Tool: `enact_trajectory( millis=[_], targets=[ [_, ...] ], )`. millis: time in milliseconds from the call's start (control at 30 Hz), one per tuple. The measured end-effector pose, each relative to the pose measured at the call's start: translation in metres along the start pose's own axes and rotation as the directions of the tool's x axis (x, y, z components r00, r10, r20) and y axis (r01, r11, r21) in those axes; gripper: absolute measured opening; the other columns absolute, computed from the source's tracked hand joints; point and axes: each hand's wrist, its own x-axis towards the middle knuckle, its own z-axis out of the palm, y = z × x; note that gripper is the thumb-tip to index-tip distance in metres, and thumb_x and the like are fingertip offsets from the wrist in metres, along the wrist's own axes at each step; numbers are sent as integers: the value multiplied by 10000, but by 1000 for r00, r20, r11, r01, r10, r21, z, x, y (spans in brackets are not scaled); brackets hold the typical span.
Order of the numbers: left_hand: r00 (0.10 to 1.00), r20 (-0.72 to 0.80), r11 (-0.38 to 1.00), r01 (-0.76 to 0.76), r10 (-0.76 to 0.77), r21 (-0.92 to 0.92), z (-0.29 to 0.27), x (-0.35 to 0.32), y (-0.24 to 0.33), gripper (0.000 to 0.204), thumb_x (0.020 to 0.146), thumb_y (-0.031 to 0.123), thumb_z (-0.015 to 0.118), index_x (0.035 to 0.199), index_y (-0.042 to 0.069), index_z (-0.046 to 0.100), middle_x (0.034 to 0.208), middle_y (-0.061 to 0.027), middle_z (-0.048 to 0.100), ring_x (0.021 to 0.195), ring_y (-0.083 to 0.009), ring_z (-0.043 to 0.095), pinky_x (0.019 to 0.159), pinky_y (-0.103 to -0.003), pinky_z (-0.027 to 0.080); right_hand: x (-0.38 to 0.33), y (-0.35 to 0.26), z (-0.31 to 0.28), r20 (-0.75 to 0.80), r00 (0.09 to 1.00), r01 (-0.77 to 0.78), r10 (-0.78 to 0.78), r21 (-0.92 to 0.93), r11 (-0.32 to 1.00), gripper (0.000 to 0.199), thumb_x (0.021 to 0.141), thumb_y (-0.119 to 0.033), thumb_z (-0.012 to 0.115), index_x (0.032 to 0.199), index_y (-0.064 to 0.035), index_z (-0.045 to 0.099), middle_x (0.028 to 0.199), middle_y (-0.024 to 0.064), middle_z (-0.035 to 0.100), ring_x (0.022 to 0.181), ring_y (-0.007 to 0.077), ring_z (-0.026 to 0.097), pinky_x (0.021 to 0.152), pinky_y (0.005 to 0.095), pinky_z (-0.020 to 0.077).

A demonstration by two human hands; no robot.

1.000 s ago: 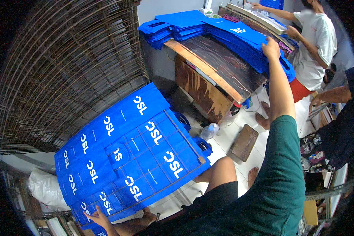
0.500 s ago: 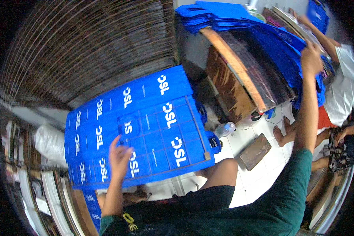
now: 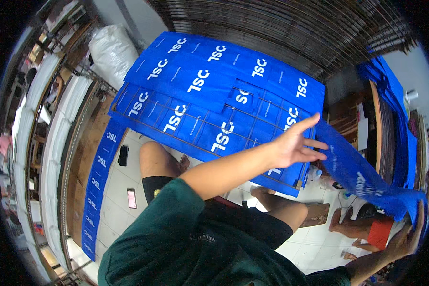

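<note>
My right hand point(image 3: 409, 239), at the lower right edge, grips one end of a blue cloth piece point(image 3: 357, 171) with pale print. That piece stretches from the hand up toward the table's right end, partly blurred. My left hand point(image 3: 294, 145) is open, fingers spread, above the table's right side, with its fingertips close to the cloth piece; I cannot tell whether they touch. Below it, blue printed fabric point(image 3: 166, 90) covers the table, and a thin metal wire grid frame point(image 3: 200, 145) lies on its near part. A small blue printed patch point(image 3: 242, 97) sits mid-table.
Blue fabric sheets point(image 3: 395, 109) are piled on a wooden stand at right. Another person's legs point(image 3: 352, 226) are at lower right, near a wooden block point(image 3: 316, 214). A phone point(image 3: 132, 198) lies on the tiled floor. Racks point(image 3: 57, 119) and a plastic-wrapped bundle point(image 3: 112, 52) stand left.
My view has turned right. My right hand has come down from the fabric pile with a blue cloth piece in it. My left hand has moved across to the table's right side.
</note>
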Motion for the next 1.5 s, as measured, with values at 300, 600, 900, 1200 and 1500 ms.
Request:
enact_trajectory(
  millis=[300, 600, 900, 1200, 1500],
  targets=[
    [962, -258, 994, 101, -86, 46, -117, -55, 59, 478, 824, 342, 616, 1192, 71, 475, 1054, -147, 598, 780, -166, 616, 653, -232, 514, 84, -120, 145, 483, 871, -481, 94, 796, 368, 418, 890, -260, 498, 1100, 95, 569, 992, 139, 608, 866, 153, 584, 792, 258, 462],
    [646, -139, 610, -597, 751, 521, -150, -68, 143, 344, 782, -2, 586, 1124, 41, 601, 1087, -71, 595, 856, -121, 579, 704, -236, 490, 109, -163, 221, 438, 869, -490, 230, 826, 278, 443, 768, -56, 612, 1203, -18, 534, 1046, 60, 564, 895, 111, 511, 764, 241, 420],
    [371, -214, 203, 69, 904, 977, -319, -64, 113, 334, 739, 81, 596, 1069, 38, 628, 1018, -194, 630, 860, -302, 642, 776, -368, 502, -52, -225, 417, 601, 788, -592, 132, 680, 433, 672, 671, 110, 567, 1314, 7, 405, 1265, 159, 477, 882, 146, 551, 725, 248, 460],
    [335, -278, 128, 408, 900, 904, -366, -57, 85, 283, 710, 82, 611, 987, 36, 650, 972, -203, 620, 894, -355, 602, 817, -422, 483, -121, -254, 499, 723, 602, -780, 339, 443, 442, 639, 671, 20, 663, 1277, -44, 471, 1173, 183, 557, 1004, 240, 563, 850, 304, 441],
    [359, -238, 60, 444, 902, 894, -358, -60, 87, 275, 705, 59, 607, 972, 6, 648, 942, -206, 617, 856, -364, 608, 790, -430, 491, -129, -251, 505, 744, 549, -834, 382, 457, 310, 612, 662, -13, 668, 1249, -35, 495, 1095, 176, 597, 926, 235, 596, 803, 311, 468]
  ],
)
